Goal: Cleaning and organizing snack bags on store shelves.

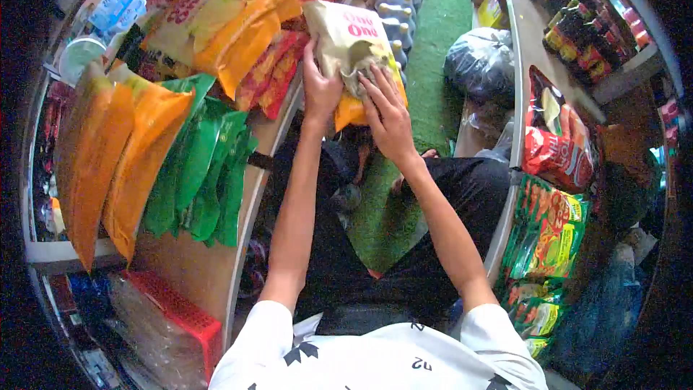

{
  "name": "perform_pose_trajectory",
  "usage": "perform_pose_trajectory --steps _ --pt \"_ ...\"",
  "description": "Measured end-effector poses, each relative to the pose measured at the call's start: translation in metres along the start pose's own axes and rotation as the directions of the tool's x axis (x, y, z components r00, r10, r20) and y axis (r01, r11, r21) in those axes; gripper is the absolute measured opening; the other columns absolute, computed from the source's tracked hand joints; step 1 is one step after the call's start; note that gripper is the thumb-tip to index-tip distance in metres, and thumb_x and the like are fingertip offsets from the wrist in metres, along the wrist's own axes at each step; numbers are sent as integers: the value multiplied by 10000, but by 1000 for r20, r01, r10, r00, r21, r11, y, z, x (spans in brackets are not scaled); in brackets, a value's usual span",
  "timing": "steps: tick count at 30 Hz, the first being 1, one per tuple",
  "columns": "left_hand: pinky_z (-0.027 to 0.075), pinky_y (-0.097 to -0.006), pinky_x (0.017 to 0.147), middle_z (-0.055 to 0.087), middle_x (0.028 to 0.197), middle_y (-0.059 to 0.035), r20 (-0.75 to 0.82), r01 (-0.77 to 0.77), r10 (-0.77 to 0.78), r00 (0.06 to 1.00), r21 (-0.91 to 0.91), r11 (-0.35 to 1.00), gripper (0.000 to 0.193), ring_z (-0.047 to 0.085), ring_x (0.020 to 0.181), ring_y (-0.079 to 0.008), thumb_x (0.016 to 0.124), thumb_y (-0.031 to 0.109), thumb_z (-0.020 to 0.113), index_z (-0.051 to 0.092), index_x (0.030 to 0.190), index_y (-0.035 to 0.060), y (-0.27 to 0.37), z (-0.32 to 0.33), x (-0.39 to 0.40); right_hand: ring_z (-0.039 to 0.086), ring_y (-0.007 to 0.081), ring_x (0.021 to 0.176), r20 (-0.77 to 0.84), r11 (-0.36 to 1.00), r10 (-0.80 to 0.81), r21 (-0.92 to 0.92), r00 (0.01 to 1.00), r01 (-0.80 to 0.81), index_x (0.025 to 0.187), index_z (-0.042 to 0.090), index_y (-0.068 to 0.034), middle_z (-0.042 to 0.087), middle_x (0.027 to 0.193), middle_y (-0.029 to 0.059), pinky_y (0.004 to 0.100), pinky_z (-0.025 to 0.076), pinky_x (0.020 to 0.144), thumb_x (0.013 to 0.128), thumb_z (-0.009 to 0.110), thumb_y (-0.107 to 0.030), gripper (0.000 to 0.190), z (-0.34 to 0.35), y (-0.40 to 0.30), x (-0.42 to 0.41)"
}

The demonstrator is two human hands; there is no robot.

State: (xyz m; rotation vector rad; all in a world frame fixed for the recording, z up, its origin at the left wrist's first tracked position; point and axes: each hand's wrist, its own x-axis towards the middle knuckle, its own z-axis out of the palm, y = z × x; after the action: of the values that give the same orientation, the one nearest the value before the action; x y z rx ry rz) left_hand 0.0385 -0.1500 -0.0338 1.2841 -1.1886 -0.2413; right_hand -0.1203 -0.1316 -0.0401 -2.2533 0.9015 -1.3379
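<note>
My left hand (323, 84) grips the left edge of a beige, yellow and orange snack packet (330, 19), with the thumb across its front. The packet is tilted in front of me, over the walkway. On its face, my right hand (387, 105) presses a crumpled grey-beige piece of cloth (354, 78) with spread fingers. The palm side of that hand and part of the cloth are hidden. Left of the packet, more orange and beige packets (227, 27) lie on a stack of red snack packets (276, 67).
Orange packets (149, 160) and green packets (208, 173) stand on the left shelf (184, 265). Bottles (398, 13) line the green floor covering (436, 65). A stuffed plastic bag (482, 62) sits beside the right shelf, which bears red packets (560, 146) and green packets (549, 227). A red plastic stool (178, 309) is at lower left.
</note>
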Motion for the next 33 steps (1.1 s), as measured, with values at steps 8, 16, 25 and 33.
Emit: perform_pose_trajectory --steps 8,16,25,33 --pt "405 -305 956 486 1199 -119 734 307 -46 678 -226 924 655 476 1130 -205 715 48 623 350 1311 29 41 -6 -8 550 320 1079 -293 760 647 175 704 -625 1155 561 -15 569 1172 181 361 428 915 927 398 -347 435 -25 100 -2" --pt "466 -303 887 502 1161 -148 297 82 78 952 -490 868 595 538 1047 -214 782 -1 525 305 1335 33 40 -10 5 617 194 831 498 -216 566 859 657 -465 1205 493 -50 620 1001 64 343 520 717 945 326 -424 485 -13 64 -3" --pt "415 -315 928 450 1241 -144 0 -135 138 990 -211 968 570 494 1095 -218 773 -12 522 340 1313 0 40 -6 6 605 139 773 258 351 683 705 684 -616 1063 574 -71 621 919 36 290 489 717 919 456 -355 339 -38 85 -1" --pt "389 -306 953 495 1210 -130 321 -50 91 943 -132 990 586 492 1100 -196 746 -11 551 392 1308 30 55 -10 -2 554 152 850 164 379 797 615 582 -692 1064 599 -6 615 953 71 299 431 812 936 359 -479 545 -27 60 3"
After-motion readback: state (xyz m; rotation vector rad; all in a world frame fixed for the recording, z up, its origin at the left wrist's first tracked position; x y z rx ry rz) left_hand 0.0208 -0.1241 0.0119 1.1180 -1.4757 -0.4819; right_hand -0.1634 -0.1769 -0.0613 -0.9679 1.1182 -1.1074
